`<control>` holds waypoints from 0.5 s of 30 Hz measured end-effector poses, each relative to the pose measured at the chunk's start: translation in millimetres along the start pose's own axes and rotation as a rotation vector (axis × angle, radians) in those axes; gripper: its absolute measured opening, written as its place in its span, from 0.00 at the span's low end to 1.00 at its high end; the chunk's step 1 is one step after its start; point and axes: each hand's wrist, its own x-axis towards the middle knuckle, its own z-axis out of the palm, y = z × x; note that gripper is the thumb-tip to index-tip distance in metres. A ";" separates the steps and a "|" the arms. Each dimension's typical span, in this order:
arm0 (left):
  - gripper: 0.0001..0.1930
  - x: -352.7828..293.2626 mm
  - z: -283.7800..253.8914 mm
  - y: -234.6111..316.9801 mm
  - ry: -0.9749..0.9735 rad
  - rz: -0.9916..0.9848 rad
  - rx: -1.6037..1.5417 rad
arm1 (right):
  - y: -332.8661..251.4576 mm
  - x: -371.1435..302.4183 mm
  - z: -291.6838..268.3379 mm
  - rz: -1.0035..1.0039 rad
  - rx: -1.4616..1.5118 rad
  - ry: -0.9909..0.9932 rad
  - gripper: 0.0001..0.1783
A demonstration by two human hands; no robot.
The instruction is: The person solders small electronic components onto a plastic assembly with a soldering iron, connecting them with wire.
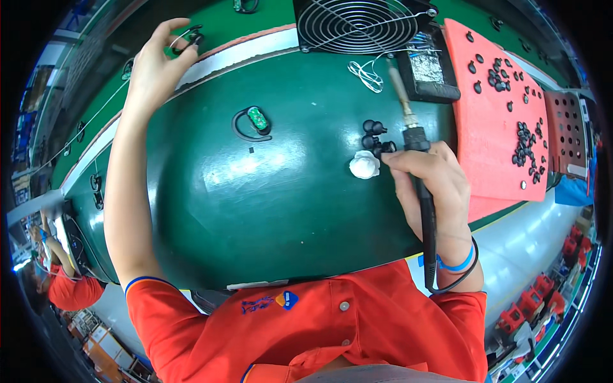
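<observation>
At the far left, my left hand [156,67] is closed on a black ear-hook earphone [193,39], pinched between thumb and fingers over the green strip beyond the white rail. My right hand [440,179] grips a soldering iron [427,217], its metal tip pointing away from me. The thumb and fingertip of that hand meet at a small round black earbud part [387,147]; whether they pinch it or only touch it, I cannot tell. Several like parts [370,127] lie beside it, near a white crumpled wad [364,165]. Mid-table lies another ear-hook earphone [258,119] with its green circuit board showing.
A fan with a wire grille [357,24] stands at the back, a thin white wire [366,75] below it. Right of it sits a dark soldering stand [426,70]. A pink mat [485,134] bears many black parts. Another person in red [73,290] is at the left.
</observation>
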 end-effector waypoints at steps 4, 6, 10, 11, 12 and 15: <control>0.24 -33.8 -1.8 50.8 -0.182 -0.006 -0.388 | -6.5 2.3 8.1 0.032 0.194 0.060 0.14; 0.20 -49.2 1.7 76.7 -0.179 0.008 -0.636 | -7.8 0.3 10.7 0.067 0.221 0.045 0.15; 0.16 -63.6 0.9 92.2 -0.489 0.052 -0.777 | -11.0 -1.3 16.8 0.211 0.367 0.050 0.15; 0.15 -69.7 6.3 98.2 -0.473 0.037 -0.839 | -10.7 -1.8 17.7 0.257 0.404 0.038 0.15; 0.15 -71.5 5.6 100.2 -0.538 0.026 -0.872 | -10.2 -0.3 17.8 0.258 0.404 0.038 0.15; 0.15 -76.7 4.7 106.6 -0.632 -0.007 -0.997 | -9.4 3.2 18.7 0.174 0.301 0.037 0.15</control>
